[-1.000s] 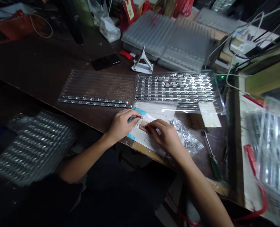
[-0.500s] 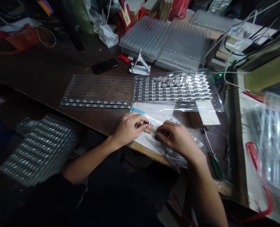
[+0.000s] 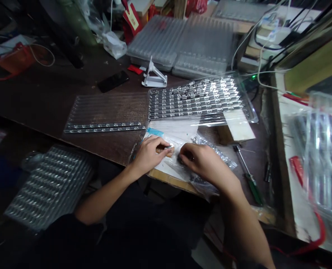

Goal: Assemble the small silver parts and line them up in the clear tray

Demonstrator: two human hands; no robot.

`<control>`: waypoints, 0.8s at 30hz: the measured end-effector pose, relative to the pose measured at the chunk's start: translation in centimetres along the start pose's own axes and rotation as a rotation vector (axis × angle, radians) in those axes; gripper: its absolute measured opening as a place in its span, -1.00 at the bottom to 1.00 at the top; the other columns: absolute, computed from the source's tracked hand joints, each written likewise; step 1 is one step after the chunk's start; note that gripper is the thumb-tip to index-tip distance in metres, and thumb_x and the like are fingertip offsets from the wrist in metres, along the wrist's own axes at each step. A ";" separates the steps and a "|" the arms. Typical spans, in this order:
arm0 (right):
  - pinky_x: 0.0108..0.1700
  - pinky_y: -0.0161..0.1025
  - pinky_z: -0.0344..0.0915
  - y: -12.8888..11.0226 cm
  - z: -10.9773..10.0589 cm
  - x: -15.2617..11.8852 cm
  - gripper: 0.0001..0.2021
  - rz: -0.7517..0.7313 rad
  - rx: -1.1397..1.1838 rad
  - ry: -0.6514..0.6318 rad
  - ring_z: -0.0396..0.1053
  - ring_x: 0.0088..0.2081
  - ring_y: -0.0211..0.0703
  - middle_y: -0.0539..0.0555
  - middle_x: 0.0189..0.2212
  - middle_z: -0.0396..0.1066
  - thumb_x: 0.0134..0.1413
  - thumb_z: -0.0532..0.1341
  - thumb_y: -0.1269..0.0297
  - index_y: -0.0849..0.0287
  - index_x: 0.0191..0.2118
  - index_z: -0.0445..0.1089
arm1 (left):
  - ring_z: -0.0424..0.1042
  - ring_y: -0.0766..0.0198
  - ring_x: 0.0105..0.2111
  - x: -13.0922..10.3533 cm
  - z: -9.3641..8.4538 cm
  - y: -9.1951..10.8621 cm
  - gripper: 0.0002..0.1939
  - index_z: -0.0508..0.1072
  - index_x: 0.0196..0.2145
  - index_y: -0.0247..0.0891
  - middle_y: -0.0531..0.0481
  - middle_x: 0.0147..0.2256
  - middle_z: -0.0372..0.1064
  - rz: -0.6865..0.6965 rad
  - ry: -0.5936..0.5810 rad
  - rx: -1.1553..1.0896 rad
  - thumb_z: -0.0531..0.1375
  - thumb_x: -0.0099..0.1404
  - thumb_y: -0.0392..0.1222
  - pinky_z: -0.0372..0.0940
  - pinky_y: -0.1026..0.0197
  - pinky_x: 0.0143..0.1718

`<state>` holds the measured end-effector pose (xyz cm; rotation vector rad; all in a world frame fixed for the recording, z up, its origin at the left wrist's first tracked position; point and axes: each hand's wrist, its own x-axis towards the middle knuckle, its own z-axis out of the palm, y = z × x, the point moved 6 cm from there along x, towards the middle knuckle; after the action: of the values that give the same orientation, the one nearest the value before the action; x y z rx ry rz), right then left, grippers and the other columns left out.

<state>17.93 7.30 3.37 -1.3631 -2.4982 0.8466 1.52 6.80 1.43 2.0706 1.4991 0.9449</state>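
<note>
My left hand [image 3: 151,151] pinches a small shiny metal part [image 3: 169,147] between thumb and fingertips, above a white sheet [image 3: 170,170] at the table's front edge. A small brown piece [image 3: 170,152] shows just under those fingertips. My right hand [image 3: 196,157] is to the right, its fingers curled together over a clear plastic bag [image 3: 213,149] of small metal parts; what they hold, if anything, is hidden. Beyond the hands lies a clear ridged tray [image 3: 196,99] filled with rows of shiny metal parts. Left of it, another clear tray [image 3: 106,110] has parts only in its front rows.
A green-handled screwdriver [image 3: 250,179] lies right of the bag. Behind the trays are a white stand [image 3: 154,76], a black phone [image 3: 113,81] and stacked clear trays [image 3: 157,41]. More filled trays [image 3: 50,183] are stacked low at left. Cables [image 3: 259,71] run along the right.
The view has shifted, moving the table things left in the picture. My left hand still pinches the small part. My right hand stays curled near the bag, its fingers drawn closer together.
</note>
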 end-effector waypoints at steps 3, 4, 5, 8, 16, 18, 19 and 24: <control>-0.26 -0.27 0.21 0.2 -0.3 0.1 -0.85 -0.029 0.059 0.057 0.43 -0.32 -0.15 0.10 -0.28 0.53 0.28 0.13 0.37 0.20 -0.17 0.46 | 0.48 0.15 -0.22 -0.1 0.2 0.1 -0.97 0.53 -0.34 -0.22 -0.02 -0.32 0.55 0.032 -0.036 -0.009 0.31 0.27 -0.30 0.33 0.14 -0.16; -0.23 -0.26 0.23 0.2 -0.4 0.1 -0.84 -0.038 0.068 0.067 0.44 -0.30 -0.14 0.11 -0.26 0.54 0.28 0.13 0.37 0.20 -0.16 0.46 | 0.48 0.14 -0.21 -0.1 0.3 0.0 -0.97 0.53 -0.33 -0.22 -0.02 -0.31 0.55 0.042 -0.043 -0.013 0.30 0.28 -0.30 0.33 0.14 -0.15; -0.22 -0.25 0.24 0.2 -0.3 0.2 -0.84 -0.044 0.075 0.069 0.44 -0.28 -0.13 0.12 -0.25 0.54 0.28 0.13 0.37 0.19 -0.17 0.46 | 0.48 0.14 -0.21 -0.2 0.3 0.0 -0.97 0.53 -0.32 -0.22 -0.02 -0.30 0.55 0.051 -0.049 -0.018 0.30 0.28 -0.30 0.34 0.14 -0.15; -0.22 -0.23 0.26 0.3 -0.2 0.4 -0.84 -0.045 0.089 0.057 0.45 -0.27 -0.11 0.13 -0.24 0.54 0.28 0.14 0.37 0.20 -0.19 0.48 | 0.48 0.15 -0.22 -0.3 0.5 -0.1 -0.96 0.54 -0.33 -0.21 -0.01 -0.30 0.56 0.075 -0.062 -0.040 0.30 0.28 -0.31 0.34 0.13 -0.14; -0.16 -0.21 0.31 -0.5 0.3 1.3 -0.80 -0.034 0.106 0.113 0.50 -0.23 -0.06 0.17 -0.23 0.57 0.29 0.12 0.40 0.18 -0.17 0.52 | 0.55 0.21 -0.20 -0.8 -2.5 -0.3 -0.95 0.54 -0.25 -0.22 -0.04 -0.25 0.58 0.059 0.146 -0.178 0.29 0.32 -0.23 0.40 0.19 -0.11; -0.18 -0.22 0.33 -1.2 0.9 1.7 -0.83 -0.068 0.150 0.133 0.49 -0.25 -0.09 0.13 -0.26 0.56 0.28 0.15 0.38 0.16 -0.20 0.51 | 0.56 0.22 -0.20 -1.0 -3.2 -0.5 -0.92 0.53 -0.21 -0.21 -0.02 -0.23 0.59 0.046 0.134 -0.150 0.30 0.31 -0.23 0.41 0.21 -0.10; -0.17 -0.23 0.34 -1.6 1.2 1.9 -0.83 -0.094 0.177 0.140 0.49 -0.24 -0.10 0.11 -0.27 0.55 0.27 0.15 0.39 0.15 -0.20 0.51 | 0.57 0.23 -0.20 -1.2 -3.5 -0.8 -0.88 0.53 -0.18 -0.21 -0.01 -0.22 0.59 0.033 0.127 -0.148 0.30 0.31 -0.23 0.42 0.23 -0.10; -0.13 -0.24 0.36 -2.5 3.1 2.3 -0.76 -0.126 0.097 0.093 0.48 -0.20 -0.11 0.14 -0.17 0.52 0.30 0.07 0.44 0.19 -0.11 0.49 | 0.57 0.24 -0.18 -1.5 -4.6 -2.2 -0.78 0.50 -0.09 -0.20 0.00 -0.16 0.58 -0.022 0.090 -0.147 0.31 0.30 -0.22 0.44 0.24 -0.09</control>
<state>13.58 6.87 2.00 -1.1738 -2.4097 0.8458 -3.56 5.86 2.63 1.9271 1.4477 1.1185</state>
